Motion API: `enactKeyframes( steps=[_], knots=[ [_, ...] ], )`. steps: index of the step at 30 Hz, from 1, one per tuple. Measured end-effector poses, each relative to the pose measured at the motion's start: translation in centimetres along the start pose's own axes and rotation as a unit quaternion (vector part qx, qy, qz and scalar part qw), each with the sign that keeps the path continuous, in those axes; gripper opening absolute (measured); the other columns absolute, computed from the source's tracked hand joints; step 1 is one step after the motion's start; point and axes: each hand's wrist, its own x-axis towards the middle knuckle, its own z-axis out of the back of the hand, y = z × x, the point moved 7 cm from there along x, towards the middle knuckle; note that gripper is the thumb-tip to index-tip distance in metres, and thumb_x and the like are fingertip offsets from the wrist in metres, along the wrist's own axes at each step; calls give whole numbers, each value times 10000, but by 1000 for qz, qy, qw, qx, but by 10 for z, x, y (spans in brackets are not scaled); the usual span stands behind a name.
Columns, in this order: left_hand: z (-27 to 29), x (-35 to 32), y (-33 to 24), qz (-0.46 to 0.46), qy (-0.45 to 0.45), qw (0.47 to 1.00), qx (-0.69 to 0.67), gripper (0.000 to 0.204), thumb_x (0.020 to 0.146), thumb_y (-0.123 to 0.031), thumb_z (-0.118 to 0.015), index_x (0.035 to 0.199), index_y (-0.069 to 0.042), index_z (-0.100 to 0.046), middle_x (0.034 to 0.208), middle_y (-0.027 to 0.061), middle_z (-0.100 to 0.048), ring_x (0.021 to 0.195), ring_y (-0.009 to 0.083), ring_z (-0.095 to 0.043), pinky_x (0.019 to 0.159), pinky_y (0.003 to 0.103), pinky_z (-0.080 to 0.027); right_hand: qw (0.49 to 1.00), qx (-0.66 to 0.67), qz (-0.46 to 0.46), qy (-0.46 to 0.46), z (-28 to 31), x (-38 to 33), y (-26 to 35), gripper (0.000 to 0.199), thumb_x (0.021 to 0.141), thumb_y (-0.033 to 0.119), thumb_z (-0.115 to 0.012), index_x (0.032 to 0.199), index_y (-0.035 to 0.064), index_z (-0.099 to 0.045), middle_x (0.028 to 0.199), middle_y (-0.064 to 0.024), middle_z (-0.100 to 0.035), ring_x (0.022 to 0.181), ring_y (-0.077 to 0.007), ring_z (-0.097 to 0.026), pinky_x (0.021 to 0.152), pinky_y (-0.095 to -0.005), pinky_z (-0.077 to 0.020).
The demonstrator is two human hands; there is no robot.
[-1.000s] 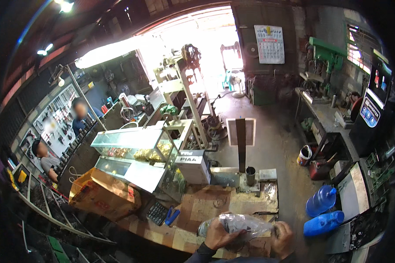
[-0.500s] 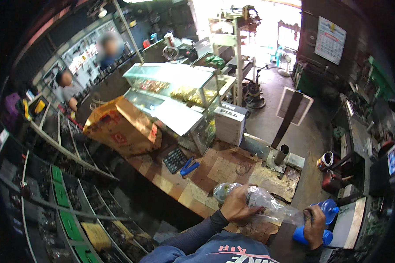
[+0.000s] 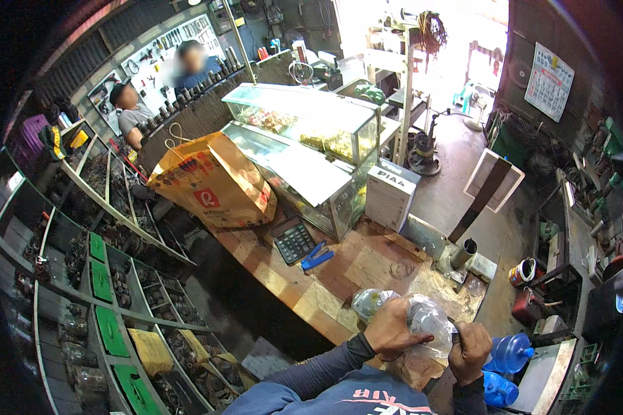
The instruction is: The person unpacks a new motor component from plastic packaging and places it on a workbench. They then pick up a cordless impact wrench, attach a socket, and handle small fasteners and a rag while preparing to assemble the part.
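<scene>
Room: workshop shop-front, with bright daylight at the open doorway far ahead and racks of dark metal parts with green labels down my left side.
Counter: my wooden counter [image 3: 311, 290] runs from the shelves toward the lower right, its top patched with pale boards.
Bag: clear plastic bag [image 3: 422, 319] sits just above the near end of the counter, crumpled and bulging, with something dim inside that I cannot make out.
Left hand: my left hand [image 3: 393, 330] is clamped over the top of the bag, fingers curled tight into the plastic.
Right hand: my right hand [image 3: 469, 351] is closed in a fist at the bag's right end, gripping the gathered plastic there.
Nearby on the counter: a black calculator [image 3: 294, 239] and a blue stapler [image 3: 317, 257] lie just beside each other, well apart from my hands.
Further back: a big orange paper bag [image 3: 214, 183] stands against a glass display case [image 3: 311, 145].
Floor to my right: blue water jugs [image 3: 509, 354] stand near my right hand.
Others: two people stand behind the far racks at upper left.
</scene>
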Motion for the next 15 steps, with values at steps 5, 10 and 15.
enactKeyframes(
  steps=[5, 10, 15],
  knots=[
    [-1, 4, 1, -17, 11, 1000, -3, 690, 688, -478, -875, 1165, -30, -655, 1057, 195, -694, 1018, 379, -658, 929, 452, -505, 962, 205, -179, -10, 11, 0, -20, 85, 885, 36, -702, 859, -13, -638, 697, -61, -550, 640, -173, -526, 594, -340, -405],
    [-1, 6, 0, -6, 18, 1000, -5, 660, 682, -464, -896, 1156, -65, -667, 1063, 151, -714, 1001, 341, -670, 919, 422, -513, 909, 245, -338, 17, 2, -4, -45, 192, 898, 148, -741, 939, -16, -651, 828, -114, -634, 741, -197, -589, 677, -354, -469],
    [1, 7, -4, -13, 4, 1000, -12, 641, 703, -460, -883, 1152, -57, -665, 1068, 147, -716, 994, 331, -677, 899, 403, -522, 994, -103, -18, -30, 18, -6, 0, 485, 776, 232, -815, 1154, 52, -570, 1126, -185, -554, 1017, -392, -555, 863, -466, -452]
  ],
)
